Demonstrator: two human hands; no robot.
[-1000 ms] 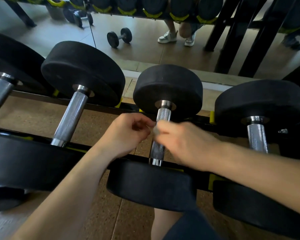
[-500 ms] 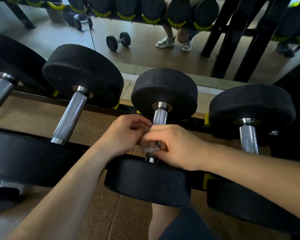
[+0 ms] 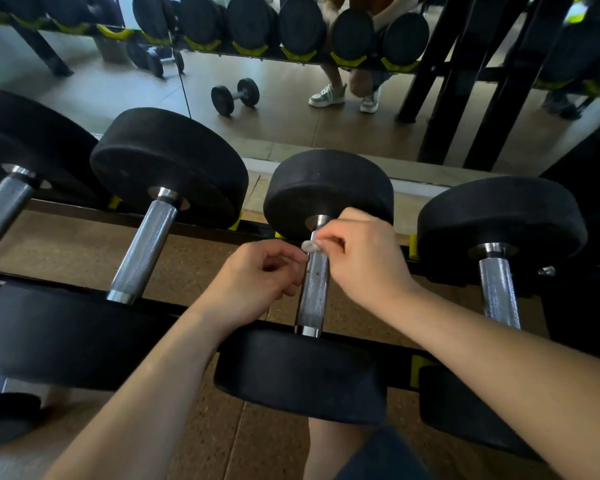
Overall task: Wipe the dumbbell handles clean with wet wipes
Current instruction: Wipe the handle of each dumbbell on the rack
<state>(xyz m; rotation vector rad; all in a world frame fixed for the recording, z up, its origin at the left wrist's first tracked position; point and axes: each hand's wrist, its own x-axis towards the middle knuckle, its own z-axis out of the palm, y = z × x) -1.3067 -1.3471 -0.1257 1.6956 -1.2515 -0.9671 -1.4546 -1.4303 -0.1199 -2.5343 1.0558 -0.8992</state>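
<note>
A black dumbbell lies on the rack in front of me, its knurled steel handle [image 3: 315,289] running away from me between two rubber heads. My right hand [image 3: 364,261] pinches a small crumpled white wet wipe [image 3: 310,245] against the far end of that handle, close to the far head [image 3: 329,188]. My left hand [image 3: 257,278] sits just left of the handle with its fingers curled; whether it holds anything cannot be told. The handle's near part is bare and speckled.
Neighbouring dumbbells flank it: a bigger one on the left [image 3: 142,251] and another on the right [image 3: 497,292]. The black rack rail [image 3: 194,233] has yellow stops. Behind is a mirror showing a small dumbbell [image 3: 234,96] on the floor and a person's sneakers [image 3: 328,95].
My right hand has slid the wipe up the handle from its near end to the far end. The left hand stayed beside the handle.
</note>
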